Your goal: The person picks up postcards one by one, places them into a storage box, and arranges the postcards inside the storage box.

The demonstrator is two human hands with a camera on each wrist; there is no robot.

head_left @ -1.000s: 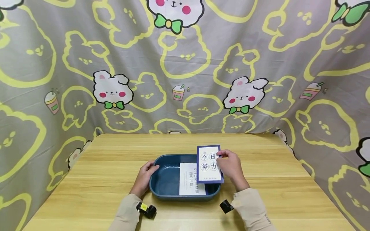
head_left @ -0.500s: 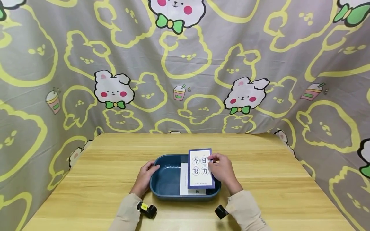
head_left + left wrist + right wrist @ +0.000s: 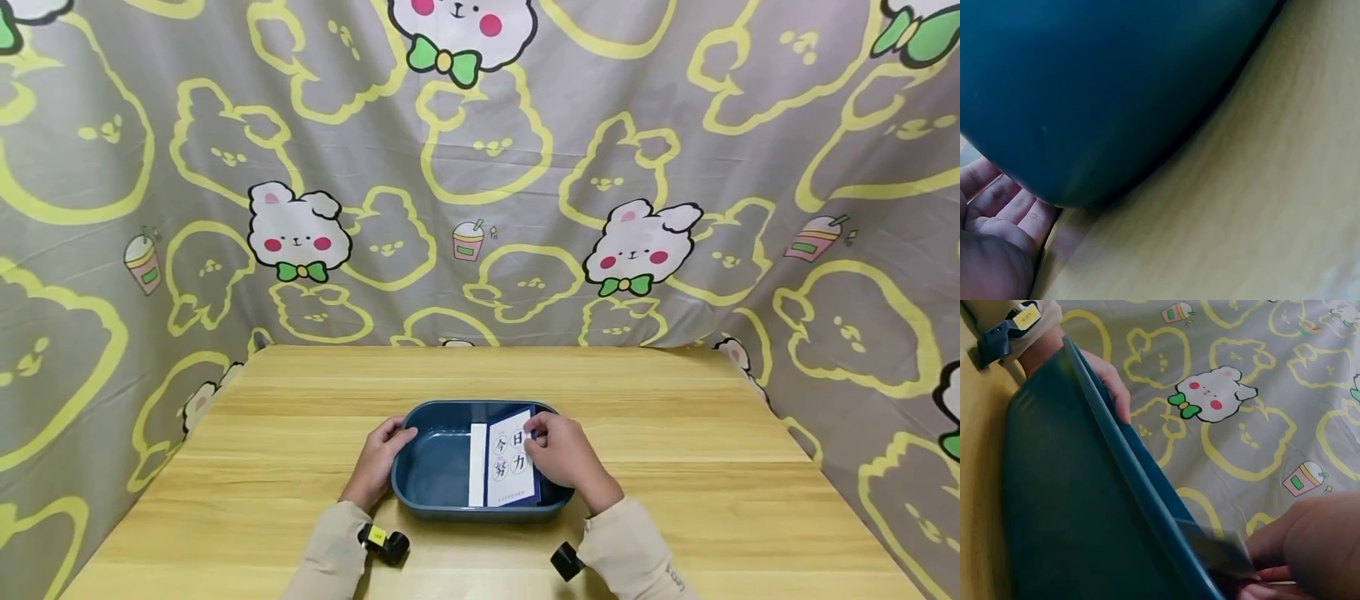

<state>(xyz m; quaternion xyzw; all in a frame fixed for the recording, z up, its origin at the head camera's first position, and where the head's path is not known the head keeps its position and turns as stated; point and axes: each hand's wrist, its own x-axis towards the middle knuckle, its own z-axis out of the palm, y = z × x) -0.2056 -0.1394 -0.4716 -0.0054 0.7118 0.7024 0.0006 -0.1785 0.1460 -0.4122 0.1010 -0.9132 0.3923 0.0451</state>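
A dark blue rectangular tray [image 3: 431, 467] with rounded corners sits on the table. My left hand [image 3: 372, 465] holds its left end, thumb over the rim and fingers along the outside wall. In my right hand [image 3: 566, 457] a white card [image 3: 507, 492] with a blue border and large Chinese characters is pinched by its right edge. That card is tilted within the tray, over a second white card [image 3: 477, 467], of which only a left strip shows. In the right wrist view, the pinched card [image 3: 1219, 547] is blurred beside the tray wall [image 3: 1079, 481].
The wooden table [image 3: 300, 400] reaches back to a grey curtain [image 3: 525, 167] with yellow outlines and cartoon animals. Curtain fabric also rises at both sides. A small black camera is strapped to each wrist, near the tray's front edge.
My right hand has moved left and down, taking the bordered card from above the tray's right end into the tray, over the other card. My left hand stays on the tray.
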